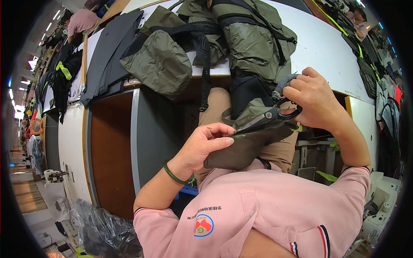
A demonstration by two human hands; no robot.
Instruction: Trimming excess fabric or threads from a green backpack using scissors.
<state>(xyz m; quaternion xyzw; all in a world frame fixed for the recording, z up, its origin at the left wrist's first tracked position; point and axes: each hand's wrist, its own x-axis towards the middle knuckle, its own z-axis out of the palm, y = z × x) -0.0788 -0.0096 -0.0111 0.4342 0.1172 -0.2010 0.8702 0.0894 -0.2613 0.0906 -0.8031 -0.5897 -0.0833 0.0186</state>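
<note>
Scissors (269, 117) and olive fabric (247, 146) in hands

Backpack (254, 38) lies on table (327, 47), behind scissors (269, 117) and fabric piece (245, 146).

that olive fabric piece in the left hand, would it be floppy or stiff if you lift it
Probably floppy: the olive fabric piece folds and sags where the left hand pinches it. Likely light too, since thin fingertips alone support it. Its sheen hints it could be slippery, and the right hand works scissors against it.
</note>
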